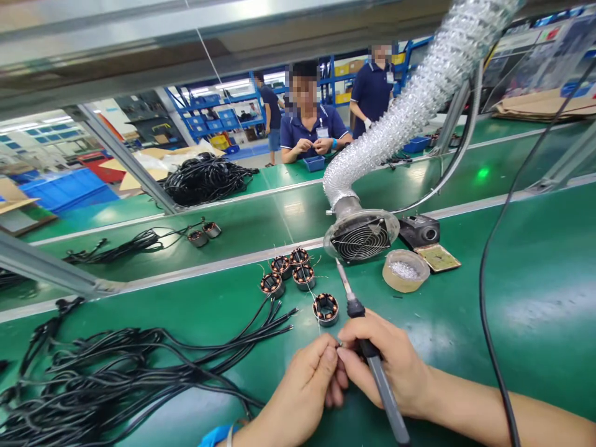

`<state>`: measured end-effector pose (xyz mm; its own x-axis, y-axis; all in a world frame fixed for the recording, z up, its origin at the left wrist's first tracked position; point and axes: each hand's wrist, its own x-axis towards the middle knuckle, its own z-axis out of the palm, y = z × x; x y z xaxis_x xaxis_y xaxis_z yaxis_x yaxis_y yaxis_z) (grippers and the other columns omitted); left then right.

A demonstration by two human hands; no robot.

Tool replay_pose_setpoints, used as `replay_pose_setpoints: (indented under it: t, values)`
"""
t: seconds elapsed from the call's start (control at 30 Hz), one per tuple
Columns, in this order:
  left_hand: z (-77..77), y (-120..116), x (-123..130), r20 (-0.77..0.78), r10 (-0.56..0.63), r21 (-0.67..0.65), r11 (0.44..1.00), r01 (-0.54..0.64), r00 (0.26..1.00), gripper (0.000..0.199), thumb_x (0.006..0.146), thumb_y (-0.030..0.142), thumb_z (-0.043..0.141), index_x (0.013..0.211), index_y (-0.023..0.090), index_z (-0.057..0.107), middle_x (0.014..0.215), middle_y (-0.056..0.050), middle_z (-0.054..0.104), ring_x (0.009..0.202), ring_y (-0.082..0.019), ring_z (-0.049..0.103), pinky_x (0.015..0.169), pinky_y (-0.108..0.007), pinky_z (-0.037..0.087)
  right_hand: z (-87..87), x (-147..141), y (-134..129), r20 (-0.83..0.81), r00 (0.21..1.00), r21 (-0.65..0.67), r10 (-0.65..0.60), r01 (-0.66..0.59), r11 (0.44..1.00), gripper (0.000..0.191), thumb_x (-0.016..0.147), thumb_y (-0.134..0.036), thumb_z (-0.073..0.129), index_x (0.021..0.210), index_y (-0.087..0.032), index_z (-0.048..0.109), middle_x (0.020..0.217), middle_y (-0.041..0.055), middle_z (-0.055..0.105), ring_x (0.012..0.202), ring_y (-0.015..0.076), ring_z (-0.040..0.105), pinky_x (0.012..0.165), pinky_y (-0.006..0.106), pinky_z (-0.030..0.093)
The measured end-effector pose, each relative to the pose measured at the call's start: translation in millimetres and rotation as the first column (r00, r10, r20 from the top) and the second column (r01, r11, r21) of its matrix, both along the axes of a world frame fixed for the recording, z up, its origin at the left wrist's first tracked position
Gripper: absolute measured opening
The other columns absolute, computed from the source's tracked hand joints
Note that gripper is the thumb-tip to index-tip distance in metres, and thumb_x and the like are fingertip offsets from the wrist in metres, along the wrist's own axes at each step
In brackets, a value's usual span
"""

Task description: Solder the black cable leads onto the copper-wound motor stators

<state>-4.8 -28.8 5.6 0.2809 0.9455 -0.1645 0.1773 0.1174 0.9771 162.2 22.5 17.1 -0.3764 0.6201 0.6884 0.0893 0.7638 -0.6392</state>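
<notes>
The left hand [302, 382] is closed, its thumb and fingertips pinched on a small dark piece [339, 346] at the middle of the near edge of the bench [470, 347]; the piece is mostly covered and too small to make out. The right hand [395, 357] is curled around the handle of a soldering iron [384, 391], its thumb and a finger reaching to the same piece, so that the two hands' fingertips nearly meet. The iron slants up and away, its bare tip near a round vent [362, 241] at the end of a silver hose [395, 127]. Just beyond the hands sits one wire-wound ring [326, 320], with a cluster of four more rings [305, 286] farther back to its left. A heap of black cables [135, 372] spreads over the left side, several ends pointing toward the rings. Right of the vent are a round tub [401, 285] of whitish bits, a small flat tray [438, 268] and a dark holder [421, 231]. Across from this, a person in a navy shirt [302, 133] sits with both hands raised over a blue bin [314, 164].
</notes>
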Motion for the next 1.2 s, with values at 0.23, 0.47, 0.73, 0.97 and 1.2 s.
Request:
replay_pose_setpoints:
  t: [0.23,0.47,0.73,0.97,1.2]
  values:
    - [-7.9,4,-3,0.287,0.172,-0.133,0.981,-0.139,0.942,0.037,0.093,0.058,0.050,0.092,0.021,0.047,0.067,0.007,0.038,0.053,-0.008,0.026,0.049,-0.021,0.021,-10.0,-6,-14,0.063,0.998,-0.165,-0.006,0.016,0.986,0.023,0.083,-0.010,0.057,0.101,-0.024,0.051,0.074,-0.0042,0.059,0.059,0.0091,0.057,0.056,0.018,0.049]
    - [-5.0,6,-4,0.264,0.135,-0.176,0.980,-0.090,0.955,0.043,0.090,0.062,0.051,0.082,0.021,0.042,0.059,0.011,0.026,0.050,-0.008,0.016,0.045,-0.022,0.014,-6.8,1,-8,0.104,0.991,-0.191,-0.085,0.104,0.976,0.028,0.078,-0.015,0.062,0.102,-0.023,0.051,0.083,-0.0010,0.063,0.067,0.0119,0.060,0.061,0.021,0.053]
    - [-8.1,4,7,0.395,0.240,-0.293,0.948,-0.126,0.887,0.047,0.085,0.065,0.057,0.079,0.022,0.040,0.056,0.011,0.024,0.048,-0.007,0.012,0.043,-0.020,0.012,-14.6,-9,-10,0.017,0.995,-0.180,-0.101,0.103,0.978,0.020,0.083,-0.011,0.059,0.097,-0.024,0.052,0.078,-0.0033,0.066,0.060,0.0085,0.064,0.058,0.016,0.053]
    - [-5.1,6,6,0.421,0.199,-0.312,0.948,-0.065,0.885,0.052,0.080,0.070,0.059,0.078,0.022,0.040,0.055,0.012,0.022,0.045,-0.006,0.009,0.041,-0.020,0.009,-16.8,-9,-11,0.021,0.994,0.058,-0.110,0.108,0.992,0.024,0.082,-0.006,0.058,0.099,-0.022,0.052,0.078,0.0012,0.069,0.065,0.0144,0.068,0.062,0.024,0.057]
    - [-5.3,9,0,0.389,0.258,-0.334,0.934,-0.125,0.884,0.055,0.076,0.074,0.060,0.082,0.022,0.042,0.054,0.013,0.023,0.044,-0.006,0.008,0.040,-0.019,0.007,-10.1,49,39,0.030,0.885,0.272,-0.465,0.441,0.856,0.027,0.083,-0.011,0.066,0.103,-0.025,0.054,0.088,0.0024,0.072,0.072,0.0182,0.072,0.068,0.029,0.060]
